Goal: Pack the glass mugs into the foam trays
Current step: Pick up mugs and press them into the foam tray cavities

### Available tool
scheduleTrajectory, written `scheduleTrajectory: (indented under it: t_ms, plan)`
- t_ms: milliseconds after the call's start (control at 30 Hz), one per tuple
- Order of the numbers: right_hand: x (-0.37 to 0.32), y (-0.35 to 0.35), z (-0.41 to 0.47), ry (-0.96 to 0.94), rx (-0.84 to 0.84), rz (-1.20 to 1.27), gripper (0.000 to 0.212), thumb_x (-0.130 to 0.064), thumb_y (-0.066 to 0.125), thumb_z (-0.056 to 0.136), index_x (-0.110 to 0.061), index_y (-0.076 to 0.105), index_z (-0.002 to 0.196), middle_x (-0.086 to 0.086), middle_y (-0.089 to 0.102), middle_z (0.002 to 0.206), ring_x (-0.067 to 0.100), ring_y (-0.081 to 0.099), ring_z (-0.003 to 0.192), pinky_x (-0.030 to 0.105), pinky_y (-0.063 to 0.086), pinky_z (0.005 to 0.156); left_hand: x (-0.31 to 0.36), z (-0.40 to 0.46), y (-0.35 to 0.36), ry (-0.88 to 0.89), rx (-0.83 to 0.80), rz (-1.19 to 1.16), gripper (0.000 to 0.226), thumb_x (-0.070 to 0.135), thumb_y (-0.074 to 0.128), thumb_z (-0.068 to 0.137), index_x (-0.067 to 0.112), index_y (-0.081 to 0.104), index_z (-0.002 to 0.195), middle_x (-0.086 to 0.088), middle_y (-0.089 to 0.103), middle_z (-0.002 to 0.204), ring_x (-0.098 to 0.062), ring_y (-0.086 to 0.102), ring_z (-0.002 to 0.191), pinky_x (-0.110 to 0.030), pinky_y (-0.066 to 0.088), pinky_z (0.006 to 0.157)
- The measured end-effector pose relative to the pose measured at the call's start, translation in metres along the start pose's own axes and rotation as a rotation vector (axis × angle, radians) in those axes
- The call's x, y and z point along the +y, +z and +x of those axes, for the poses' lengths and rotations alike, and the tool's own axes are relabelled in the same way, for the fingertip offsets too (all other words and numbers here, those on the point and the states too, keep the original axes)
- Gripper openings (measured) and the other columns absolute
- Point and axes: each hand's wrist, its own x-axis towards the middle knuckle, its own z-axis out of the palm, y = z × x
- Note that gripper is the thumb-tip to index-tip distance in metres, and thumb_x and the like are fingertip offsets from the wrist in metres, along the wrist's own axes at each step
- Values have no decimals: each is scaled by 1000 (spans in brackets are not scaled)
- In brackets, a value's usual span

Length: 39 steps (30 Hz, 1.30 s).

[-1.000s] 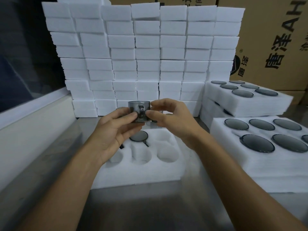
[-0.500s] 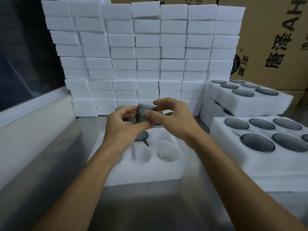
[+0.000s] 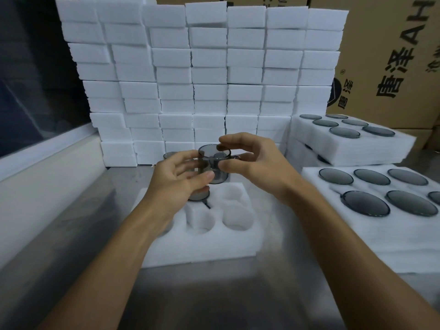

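Note:
A smoky grey glass mug (image 3: 215, 166) stands upright in the air above the far edge of a white foam tray (image 3: 202, 248). My left hand (image 3: 177, 177) holds its left side with thumb and fingers. My right hand (image 3: 254, 163) pinches its rim and right side, where the handle points. One mug (image 3: 200, 196) sits in a far pocket of the tray, partly hidden under my left hand. Another mug (image 3: 169, 155) stands on the table behind my left hand.
A tall wall of white foam blocks (image 3: 202, 79) rises behind the tray. Filled foam trays (image 3: 381, 225) are stacked at the right, with another stack (image 3: 352, 144) behind. Cardboard boxes (image 3: 392, 55) stand at the back right. A white ledge (image 3: 47, 182) borders the steel table on the left.
The mug has been turned from handle facing me to upright with its rim up and its handle to the right. Both hands kept hold of it above the tray.

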Motion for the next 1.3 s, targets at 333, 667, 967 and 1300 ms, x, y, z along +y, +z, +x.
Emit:
scheduleTrajectory:
  t_ms: [333,667,967,1300]
  plan:
    - [-5,-11,-2,-3,-62,-304,66,-35,88,68,-31,62,128,-18,66,114,-1,64,95,25,55,86,-7,-2,4,88,-78,123,51,-12,70,81,25,66,115,5,69,117,-11,69,104,-26,56,87]
    - [6,-13,2,52,24,-263,36,-35,85,67,-23,72,98,-9,73,91,4,70,73,11,47,52,-13,0,14,141,-60,259,40,2,68,88,39,64,103,19,69,102,-3,69,93,-19,56,78]
    - [20,-2,2,69,41,-273,29,-37,86,66,-26,71,88,-12,68,86,2,63,73,9,45,52,-27,2,14,150,-2,612,47,22,75,83,62,50,91,38,60,89,2,63,76,-27,52,74]
    - [30,0,2,90,44,-373,34,-46,82,71,-25,70,95,-11,68,91,5,64,84,20,52,71,-24,-3,15,60,-113,808,69,35,69,87,46,31,144,27,52,117,-7,55,106,-48,34,109]
